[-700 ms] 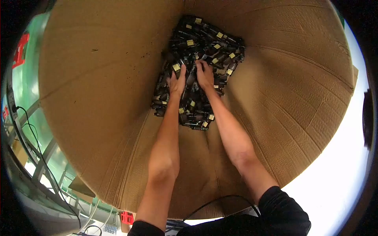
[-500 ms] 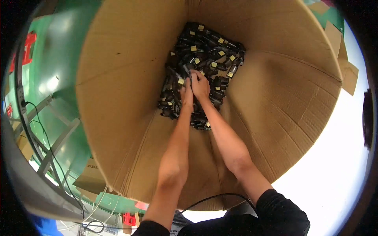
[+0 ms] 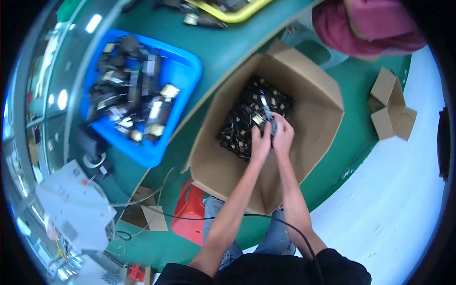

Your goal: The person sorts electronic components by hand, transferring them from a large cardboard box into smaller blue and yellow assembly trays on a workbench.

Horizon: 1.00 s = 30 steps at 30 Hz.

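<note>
My two hands are close together over the open cardboard box (image 3: 304, 130). My right hand (image 3: 282, 136) has its fingers closed round a narrow dark part (image 3: 266, 110) with a light upper end and a greenish lower end. Beside it, my left hand (image 3: 260, 145) has its fingertips at the part and a pale yellow tab; whether it grips them is hard to tell. Under the hands lies a pile of small black parts (image 3: 233, 124) with pale yellow pieces, filling the box's bottom. Motion blur hides finer detail.
On the green table to the left, a blue tray (image 3: 183, 61) holds similar black parts. A yellow tray (image 3: 232, 18) is at the far edge. A red stool (image 3: 188, 223), a loose cable (image 3: 256, 215), an open small carton (image 3: 392, 107) and a person's maroon sleeve (image 3: 380, 21) surround the box.
My view has risen and swung back, so the box looks smaller and the table and trays show. My hands, deep among the parts before, are now higher with the narrow part.
</note>
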{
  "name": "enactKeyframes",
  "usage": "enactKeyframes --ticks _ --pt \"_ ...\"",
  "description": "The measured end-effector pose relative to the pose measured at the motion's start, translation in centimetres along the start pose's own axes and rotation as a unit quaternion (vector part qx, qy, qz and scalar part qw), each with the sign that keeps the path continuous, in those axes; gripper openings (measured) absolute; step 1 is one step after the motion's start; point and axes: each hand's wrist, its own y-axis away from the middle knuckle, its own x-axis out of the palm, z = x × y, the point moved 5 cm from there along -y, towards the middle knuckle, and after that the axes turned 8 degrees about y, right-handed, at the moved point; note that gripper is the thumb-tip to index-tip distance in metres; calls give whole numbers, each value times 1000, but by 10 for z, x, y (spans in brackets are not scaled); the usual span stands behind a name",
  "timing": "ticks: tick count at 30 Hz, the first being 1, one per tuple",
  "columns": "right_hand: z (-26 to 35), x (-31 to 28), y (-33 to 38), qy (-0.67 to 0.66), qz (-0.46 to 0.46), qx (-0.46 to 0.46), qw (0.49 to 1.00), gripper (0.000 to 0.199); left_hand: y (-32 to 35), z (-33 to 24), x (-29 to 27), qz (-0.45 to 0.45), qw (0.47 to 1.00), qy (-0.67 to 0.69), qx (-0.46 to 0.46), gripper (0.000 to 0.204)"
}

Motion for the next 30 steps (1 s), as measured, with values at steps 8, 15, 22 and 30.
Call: enactKeyframes --ticks 8,15,22,30 --pt "278 -59 104 -27 53 -223 973 35 169 -258 40 57 976 83 191 43" --pt "421 52 159 -88 189 -362 909 25 186 -392 -58 -69 917 170 353 44" --pt "401 191 121 -86 245 -324 910 34 96 -415 -161 -183 939 81 280 40" --pt "374 201 115 103 170 -366 909 52 60 -451 -223 -302 871 -314 225 93"
